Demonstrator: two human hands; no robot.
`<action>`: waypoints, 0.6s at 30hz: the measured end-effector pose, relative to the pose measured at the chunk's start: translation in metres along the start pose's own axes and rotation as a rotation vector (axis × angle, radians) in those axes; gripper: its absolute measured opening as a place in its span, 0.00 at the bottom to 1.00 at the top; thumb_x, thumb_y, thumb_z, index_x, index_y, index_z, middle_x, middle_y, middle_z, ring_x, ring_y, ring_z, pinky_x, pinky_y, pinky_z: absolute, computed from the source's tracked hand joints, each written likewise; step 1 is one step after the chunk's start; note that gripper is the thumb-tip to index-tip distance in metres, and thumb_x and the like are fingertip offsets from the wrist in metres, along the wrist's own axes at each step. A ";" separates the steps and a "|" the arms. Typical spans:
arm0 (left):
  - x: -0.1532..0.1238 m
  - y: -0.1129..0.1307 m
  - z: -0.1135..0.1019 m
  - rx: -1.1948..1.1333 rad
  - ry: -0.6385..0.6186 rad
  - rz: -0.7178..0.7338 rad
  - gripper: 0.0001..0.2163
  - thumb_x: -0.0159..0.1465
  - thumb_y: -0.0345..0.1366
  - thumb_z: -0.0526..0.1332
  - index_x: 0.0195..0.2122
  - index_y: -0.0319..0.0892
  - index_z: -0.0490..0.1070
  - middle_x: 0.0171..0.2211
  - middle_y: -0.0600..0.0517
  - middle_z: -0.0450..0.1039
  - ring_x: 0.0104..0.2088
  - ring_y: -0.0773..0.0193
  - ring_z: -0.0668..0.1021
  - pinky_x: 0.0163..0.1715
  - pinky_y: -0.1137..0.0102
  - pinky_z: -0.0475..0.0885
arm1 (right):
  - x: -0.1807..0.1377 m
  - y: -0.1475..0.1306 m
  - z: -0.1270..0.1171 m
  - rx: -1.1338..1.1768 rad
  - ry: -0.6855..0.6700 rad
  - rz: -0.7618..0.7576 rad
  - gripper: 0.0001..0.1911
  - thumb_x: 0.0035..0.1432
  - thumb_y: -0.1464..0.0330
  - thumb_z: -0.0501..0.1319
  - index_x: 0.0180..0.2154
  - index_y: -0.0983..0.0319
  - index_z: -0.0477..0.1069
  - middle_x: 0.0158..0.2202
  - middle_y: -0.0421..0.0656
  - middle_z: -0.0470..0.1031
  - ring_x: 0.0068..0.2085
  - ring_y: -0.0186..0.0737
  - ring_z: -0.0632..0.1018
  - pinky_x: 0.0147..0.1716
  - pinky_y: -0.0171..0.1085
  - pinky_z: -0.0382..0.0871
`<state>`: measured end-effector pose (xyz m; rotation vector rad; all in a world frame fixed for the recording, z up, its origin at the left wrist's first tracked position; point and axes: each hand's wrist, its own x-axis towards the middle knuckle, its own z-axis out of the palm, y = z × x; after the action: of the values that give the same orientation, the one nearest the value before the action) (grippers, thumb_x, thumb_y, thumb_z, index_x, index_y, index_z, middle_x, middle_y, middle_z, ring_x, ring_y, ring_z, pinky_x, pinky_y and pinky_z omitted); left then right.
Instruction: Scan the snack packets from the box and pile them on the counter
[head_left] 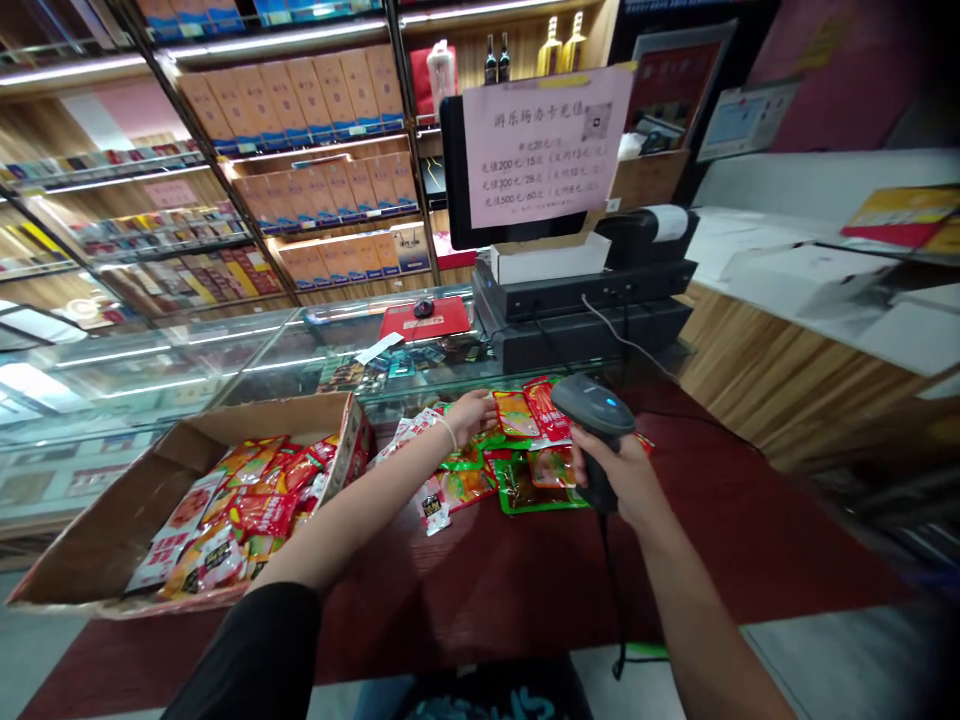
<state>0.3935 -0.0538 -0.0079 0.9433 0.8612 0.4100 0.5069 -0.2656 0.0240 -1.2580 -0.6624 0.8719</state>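
My right hand (619, 465) is wrapped around the handle of a dark grey barcode scanner (596, 405), which has a blue light lit on its top. The scanner's head hangs over the right side of a pile of snack packets (465, 485) in red, green, orange and white wrapping. At the back of that pile, my left hand (472, 415) has its fingers closed at the left edge of an orange snack packet (516, 415) with a green border. A red packet (549, 408) lies just right of it. Part of the pile is hidden behind my left hand and the scanner.
An open cardboard box (97, 530) holding many similar packets stands left on the dark red counter (450, 600). Behind are a glass case (262, 350), a red mouse pad (450, 316), and a till (517, 335) with a paper-covered screen (547, 150). The scanner's cable (611, 570) hangs down.
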 end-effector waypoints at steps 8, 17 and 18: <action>-0.048 0.035 -0.038 0.186 -0.086 0.224 0.10 0.61 0.32 0.65 0.44 0.39 0.73 0.44 0.45 0.76 0.40 0.65 0.79 0.38 0.73 0.72 | 0.008 0.004 0.022 -0.093 -0.130 -0.025 0.21 0.53 0.54 0.68 0.22 0.61 0.67 0.16 0.37 0.67 0.16 0.32 0.68 0.17 0.33 0.63; -0.135 0.055 -0.191 0.435 0.243 0.542 0.17 0.58 0.43 0.67 0.45 0.40 0.74 0.43 0.46 0.78 0.39 0.61 0.80 0.37 0.69 0.73 | 0.017 0.003 0.131 -0.268 -0.407 -0.013 0.23 0.52 0.50 0.67 0.22 0.61 0.66 0.16 0.38 0.67 0.16 0.32 0.68 0.16 0.32 0.62; -0.144 0.053 -0.211 0.445 0.305 0.558 0.18 0.57 0.44 0.67 0.45 0.40 0.74 0.42 0.46 0.78 0.39 0.61 0.80 0.38 0.68 0.73 | 0.017 0.003 0.147 -0.269 -0.440 -0.014 0.23 0.51 0.50 0.67 0.22 0.61 0.66 0.15 0.37 0.67 0.16 0.32 0.68 0.15 0.32 0.62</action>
<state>0.1415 -0.0052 0.0396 1.5707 0.9790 0.8805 0.3937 -0.1742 0.0501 -1.3060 -1.1681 1.0871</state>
